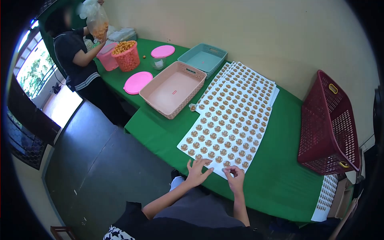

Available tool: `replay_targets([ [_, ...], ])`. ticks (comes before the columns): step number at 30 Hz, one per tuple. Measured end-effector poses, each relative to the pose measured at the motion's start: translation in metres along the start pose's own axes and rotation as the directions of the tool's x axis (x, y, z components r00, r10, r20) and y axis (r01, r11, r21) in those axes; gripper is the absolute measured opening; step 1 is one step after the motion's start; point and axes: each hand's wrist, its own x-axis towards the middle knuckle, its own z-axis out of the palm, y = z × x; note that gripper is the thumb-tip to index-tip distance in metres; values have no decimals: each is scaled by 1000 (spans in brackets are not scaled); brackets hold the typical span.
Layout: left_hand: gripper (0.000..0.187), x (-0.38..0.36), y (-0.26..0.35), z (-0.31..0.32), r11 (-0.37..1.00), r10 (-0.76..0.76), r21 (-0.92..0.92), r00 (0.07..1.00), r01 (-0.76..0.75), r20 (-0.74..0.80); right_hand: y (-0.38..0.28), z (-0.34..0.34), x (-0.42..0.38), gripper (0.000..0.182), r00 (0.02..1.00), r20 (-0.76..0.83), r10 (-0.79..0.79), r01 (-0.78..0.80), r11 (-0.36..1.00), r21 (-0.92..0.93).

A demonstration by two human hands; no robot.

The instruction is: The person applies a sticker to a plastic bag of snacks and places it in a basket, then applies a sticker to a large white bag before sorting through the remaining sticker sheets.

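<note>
Sheets of round brown stickers (224, 120) lie overlapping on the green-covered table (160, 136), running from the wall toward me. At the near edge of the front sheet, my left hand (196, 173) rests with its fingers spread and nothing in them. Just to its right, my right hand (235, 178) is closed in a pinch at the sheet's near edge, thumb and forefinger together. Whatever sits between those fingertips is too small to make out.
Beyond the sheets are a beige basket (172, 90) and a teal basket (205, 60). Pink lids (138, 83) and a filled pink tub (127, 60) stand farther left, beside a person (76, 56) holding a bag. A tall maroon basket (326, 128) is at right.
</note>
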Motion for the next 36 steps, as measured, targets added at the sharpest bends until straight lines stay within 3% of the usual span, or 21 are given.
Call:
replay_targets([
  [2, 44, 1, 9, -8, 916, 43, -400, 999, -28, 28, -11, 8, -7, 16, 999, 49, -15, 11, 997, 70],
  [3, 36, 3, 16, -11, 834, 85, -549, 996, -54, 30, -23, 15, -11, 23, 997, 80, -21, 5, 981, 196],
  [4, 36, 4, 20, -16, 833, 85, -551, 996, -52, 34, -30, 19, -12, 31, 993, 109, -33, -3, 948, 318],
  [5, 32, 4, 23, -21, 792, 68, -609, 983, 50, 169, -31, 20, -12, 39, 988, 151, 4, -54, 945, 322],
  [6, 29, 4, 25, -26, 745, 62, -649, 952, 156, 300, -34, 22, -13, 39, 989, 147, 5, -53, 946, 320],
  [7, 23, 4, 25, -28, 712, 65, -682, 951, 168, 303, -39, 23, -15, 37, 986, 159, 47, -100, 934, 343],
  [11, 21, 6, 25, -41, 704, 93, -683, 928, 195, 361, -45, 18, -18, 34, 969, 204, 141, -211, 901, 379],
  [14, 18, 7, 23, -47, 787, 143, -602, 910, 134, 390, -36, 12, -18, 36, 945, 286, 159, -265, 885, 384],
  [16, 11, 7, 29, -51, 760, 356, -633, 909, -148, 215, -36, 8, -17, 38, 929, 340, 147, -281, 879, 386],
  [18, 10, 5, 37, -54, 776, 379, -604, 899, -181, 217, -41, 4, -14, 46, 776, 630, 38, -433, 758, 488],
  [19, 10, 4, 43, -58, 790, 401, -574, 891, -217, 215, -37, 1, -13, 47, 617, 785, -63, -534, 699, 476],
  [20, 10, 4, 46, -60, 789, 405, -576, 887, -216, 222, -30, 0, -14, 47, 624, 779, -61, -531, 698, 481],
  [22, 9, 7, 50, -65, 793, 520, -467, 834, -391, 186, -21, 2, -20, 47, 408, 897, -168, -772, 460, 437],
  [23, 9, 8, 50, -67, 793, 522, -469, 831, -389, 193, -19, 5, -25, 47, 387, 913, -129, -832, 378, 406],
  [24, 9, 8, 51, -69, 798, 555, -412, 803, -441, 216, -16, 10, -27, 47, 394, 910, -130, -831, 374, 413],
  [26, 9, 9, 53, -73, 795, 587, -355, 771, -492, 245, -6, 17, -32, 40, 393, 899, -195, -883, 192, 428],
  [30, 11, 11, 57, -82, 775, 631, -285, 708, -564, 316, -2, 25, -38, 30, 450, 875, -180, -868, 144, 476],
  [34, 12, 11, 56, -85, 742, 670, -279, 659, -609, 343, -1, 24, -38, 26, 442, 881, -167, -863, 190, 468],
  [36, 10, 12, 53, -85, 747, 664, -281, 660, -602, 351, -9, 21, -36, 22, 479, 877, -34, -847, 242, 473],
])
